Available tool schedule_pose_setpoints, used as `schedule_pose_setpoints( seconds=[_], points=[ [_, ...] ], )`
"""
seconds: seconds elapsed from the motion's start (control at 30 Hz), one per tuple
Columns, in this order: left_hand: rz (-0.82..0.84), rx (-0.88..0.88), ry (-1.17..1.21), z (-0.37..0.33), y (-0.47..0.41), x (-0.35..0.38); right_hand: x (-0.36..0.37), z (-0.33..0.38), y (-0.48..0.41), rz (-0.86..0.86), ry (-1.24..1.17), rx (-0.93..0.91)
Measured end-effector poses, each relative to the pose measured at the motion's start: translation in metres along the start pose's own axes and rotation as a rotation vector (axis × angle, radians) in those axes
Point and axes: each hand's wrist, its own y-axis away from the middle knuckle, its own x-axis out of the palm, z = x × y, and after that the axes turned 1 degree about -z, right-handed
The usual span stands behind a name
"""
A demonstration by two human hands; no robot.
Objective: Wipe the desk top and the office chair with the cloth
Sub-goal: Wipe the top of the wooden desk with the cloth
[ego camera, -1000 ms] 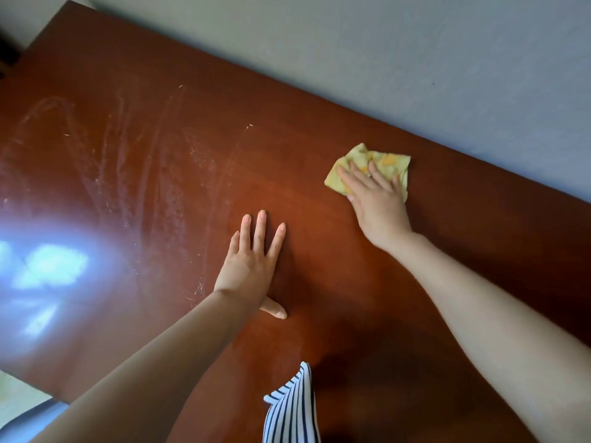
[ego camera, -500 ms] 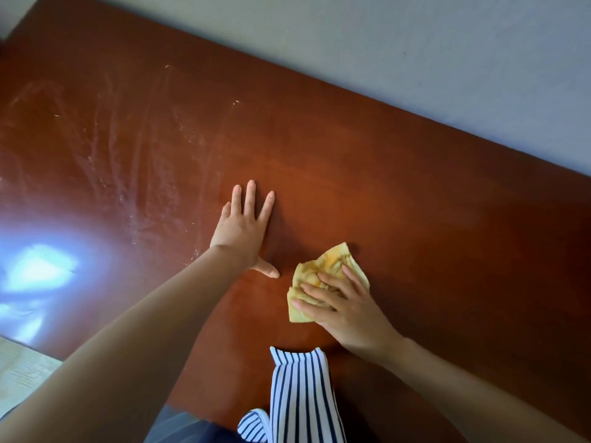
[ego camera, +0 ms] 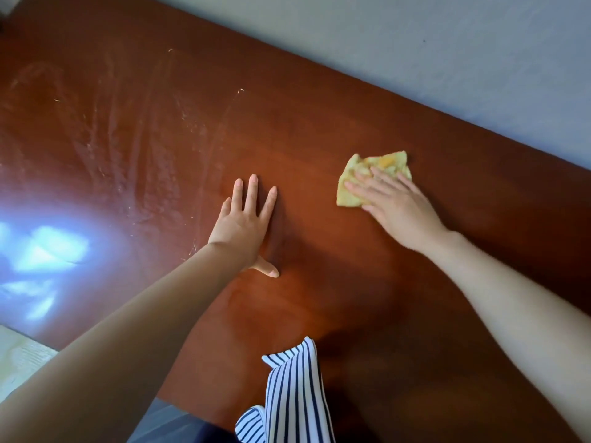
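Observation:
The reddish-brown desk top [ego camera: 319,129] fills the view. A crumpled yellow cloth [ego camera: 382,166] lies on it right of centre, towards the wall. My right hand [ego camera: 396,206] presses flat on the cloth, fingers spread over it. To its left, my left hand [ego camera: 246,222] rests palm down on the bare wood, fingers apart, holding nothing. Dusty streaks and smears [ego camera: 128,139] cover the left part of the desk. No office chair is in view.
A grey-white wall [ego camera: 447,43] runs along the desk's far edge. A bright window reflection [ego camera: 41,251] glares on the left of the desk. My striped shirt [ego camera: 294,394] hangs over the near edge. Pale floor [ego camera: 19,356] shows at the lower left.
My right hand has slid the cloth from near the front edge back out to the right and towards the wall. The left hand stays planted on the desk.

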Motion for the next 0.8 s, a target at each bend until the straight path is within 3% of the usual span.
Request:
schedule_pose_setpoints(
  seconds=[0.13,0.23,0.3,0.6,0.8],
  points=[
    [0.027,-0.001,0.013,0.002,0.0,-0.004,-0.009,-0.024,-0.033,-0.073,-0.144,0.335],
    [0.019,0.001,0.049,0.007,0.004,-0.006,-0.009,-0.011,-0.051,-0.193,-0.272,0.606],
    [0.006,-0.004,0.084,0.008,0.012,-0.001,-0.006,0.007,-0.055,-0.199,-0.284,0.688],
    [-0.186,0.041,0.132,0.0,0.1,0.084,0.011,0.062,0.01,-0.029,-0.163,0.396],
    [-0.219,-0.158,0.335,0.015,0.161,0.132,0.024,0.118,0.052,0.077,-0.154,0.3]
  ],
)
